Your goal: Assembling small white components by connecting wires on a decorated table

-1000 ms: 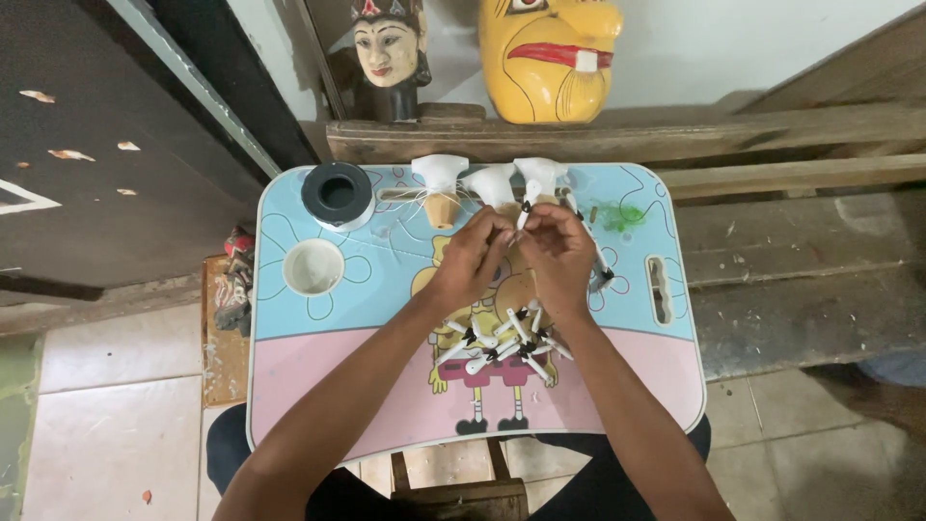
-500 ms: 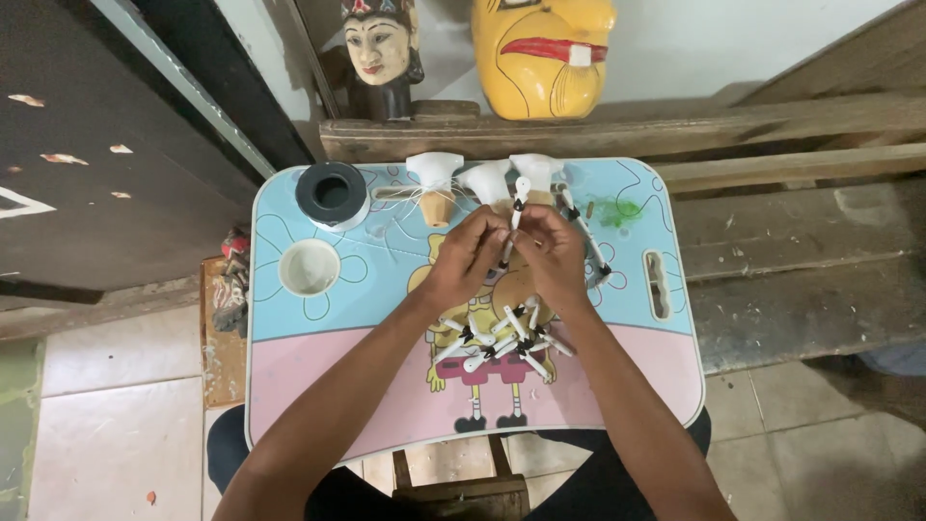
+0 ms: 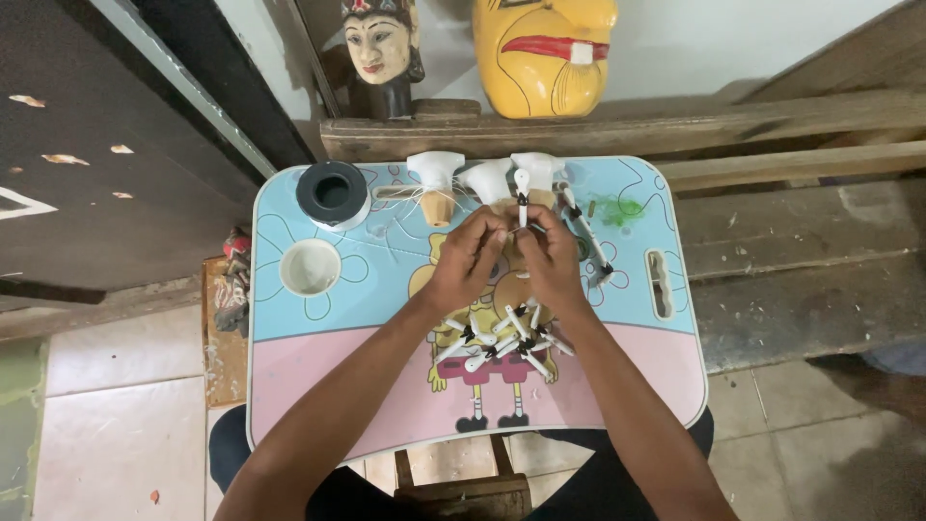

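Two hands meet over the middle of a small cartoon-printed surface (image 3: 289, 386). Far left stands a dark roll of tape (image 3: 333, 193), with a white cup (image 3: 311, 266) nearer. The left hand (image 3: 470, 259) and right hand (image 3: 548, 257) are both pinched narrow on one slim white stick piece (image 3: 522, 196) with a black band; its long axis runs upright, its rounded tip pointing away from the person. Both hands hold it about equally, at its lower end. A heap of like white pieces (image 3: 502, 338) lies just near of the hands. White spools (image 3: 436, 174) stand along the far edge.
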